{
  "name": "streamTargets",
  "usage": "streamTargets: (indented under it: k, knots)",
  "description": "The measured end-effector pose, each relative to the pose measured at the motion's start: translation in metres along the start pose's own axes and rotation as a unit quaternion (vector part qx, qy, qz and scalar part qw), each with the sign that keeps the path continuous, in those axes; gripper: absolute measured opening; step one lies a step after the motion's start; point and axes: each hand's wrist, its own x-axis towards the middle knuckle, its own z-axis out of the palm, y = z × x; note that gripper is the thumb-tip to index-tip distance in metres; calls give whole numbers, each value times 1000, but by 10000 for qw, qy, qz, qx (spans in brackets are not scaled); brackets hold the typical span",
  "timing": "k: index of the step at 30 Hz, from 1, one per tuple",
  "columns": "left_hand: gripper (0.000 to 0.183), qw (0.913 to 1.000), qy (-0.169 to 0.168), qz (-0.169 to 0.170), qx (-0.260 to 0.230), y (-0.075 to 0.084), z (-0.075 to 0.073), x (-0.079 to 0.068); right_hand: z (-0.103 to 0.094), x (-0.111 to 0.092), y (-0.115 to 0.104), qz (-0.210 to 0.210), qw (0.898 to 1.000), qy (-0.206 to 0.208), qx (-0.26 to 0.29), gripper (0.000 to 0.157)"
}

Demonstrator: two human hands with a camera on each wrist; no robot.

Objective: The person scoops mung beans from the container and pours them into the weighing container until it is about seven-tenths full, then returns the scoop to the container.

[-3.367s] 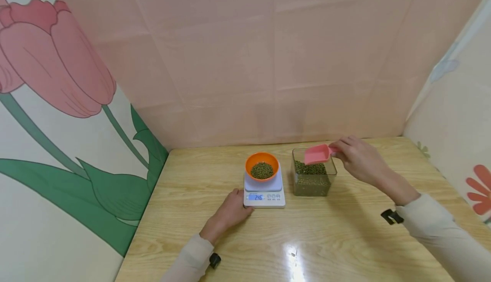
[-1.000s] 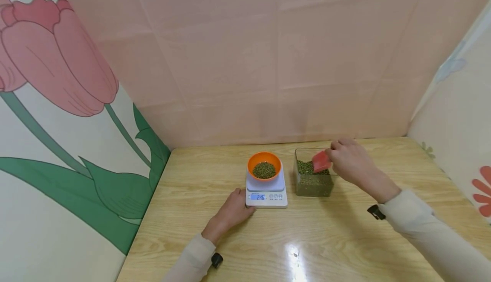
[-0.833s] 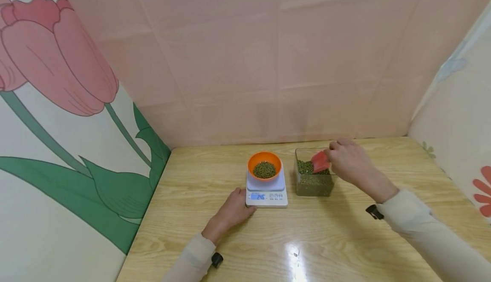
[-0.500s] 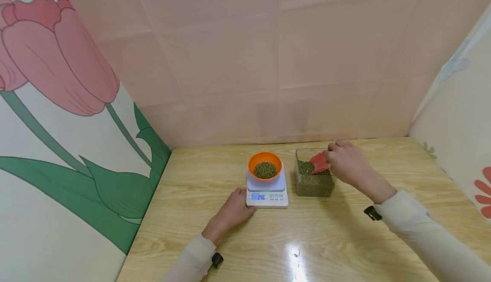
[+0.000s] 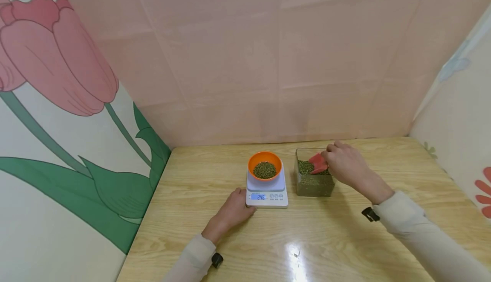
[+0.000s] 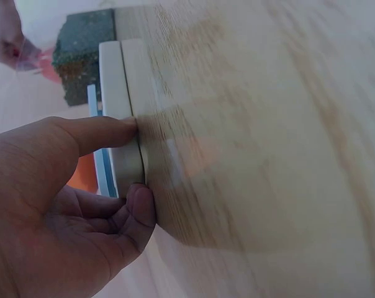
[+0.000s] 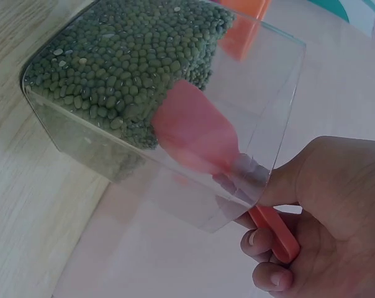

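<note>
In the head view a white kitchen scale (image 5: 267,198) carries an orange bowl (image 5: 253,159) with mung beans (image 5: 264,170) in it; its lit display seems to read 246. My left hand (image 5: 232,209) grips the scale's near left corner, thumb on one side and curled fingers on the other, as the left wrist view shows. To the right stands a clear square container (image 5: 315,187) of mung beans. My right hand (image 5: 350,163) holds the handle of a pink scoop (image 7: 197,127), tilted down inside the container with its front edge in the beans.
All of this stands on a wood-grain table (image 5: 192,175). A pink covered wall (image 5: 230,81) rises behind the table's back edge, with painted walls at left and right. A band with a black clip (image 5: 370,214) hangs by the right sleeve.
The scoop, earlier held above the container, has tipped down into the beans and lately shifted slightly left. My left hand, the scale and its reading look the same.
</note>
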Motion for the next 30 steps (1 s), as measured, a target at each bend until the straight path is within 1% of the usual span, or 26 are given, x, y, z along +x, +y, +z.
streamTargets:
  k: [5, 13, 23, 27, 30]
  knots:
    - [54, 10000, -24, 1, -30, 1, 0, 0, 2, 0, 0, 20, 10000, 42, 35, 7]
    - [53, 10000, -15, 32, -45, 0, 0, 0, 6, 2, -2, 65, 9998, 4, 172, 10]
    - [54, 9999, -3, 67, -76, 0, 1, 0, 13, 3, -4, 18, 9993, -66, 362, 19]
    - [53, 9999, 8, 78, -86, 0, 0, 0, 14, 4, -3, 59, 9985, -181, 519, 26]
    - [53, 10000, 10, 60, -78, 1, -1, -1, 14, 5, -2, 104, 9976, -255, 639, 27]
